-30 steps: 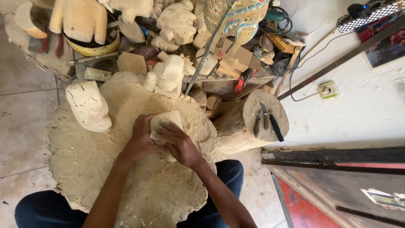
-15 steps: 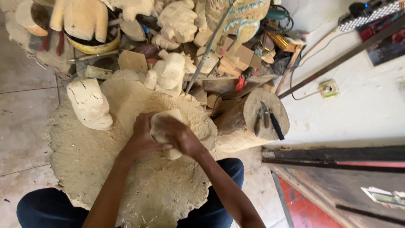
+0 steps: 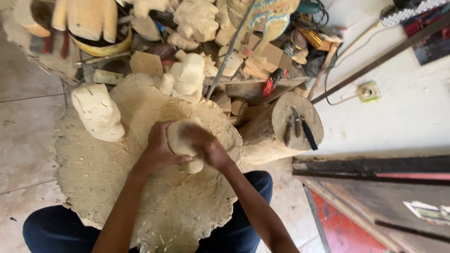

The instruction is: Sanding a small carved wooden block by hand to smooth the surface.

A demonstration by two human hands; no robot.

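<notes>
- Hands at centre of view: left hand (image 3: 158, 149) and right hand (image 3: 206, 146) both wrapped around a pale wooden piece (image 3: 180, 140), held between them above the lap.
- Left hand: fingers curled over the left side of the wooden piece, thumb underneath; grip closed on it.
- Right hand: covers the top and right side of the wooden piece, fingers bent around it; slightly blurred, so single fingertips cannot be told apart.
- Wooden piece: rounded, light tan, lower end poking out below the hands; it sits over a broad mound of sawdust and shavings (image 3: 108, 182) that spreads across the floor in front of the knees.
- Dark blue trousers (image 3: 56, 232) show at both sides of the mound.
- Left of the hands: pale rough-cut wooden block (image 3: 97, 112), resting on the edge of the mound, well apart from the hands.
- Beyond the hands: another pale carved block (image 3: 185, 79), upright at the far edge of the mound, beside a leaning metal rod (image 3: 225, 58).
- Right of the hands: log stump (image 3: 281, 126) lying tilted, flat end facing up, with dark-handled carving tools (image 3: 300, 129) lying on that face.
- Far edge: heap of carved wooden pieces (image 3: 197, 18) and scraps.
- Right side: white wall with a small socket (image 3: 368, 91) and a cable.
</notes>
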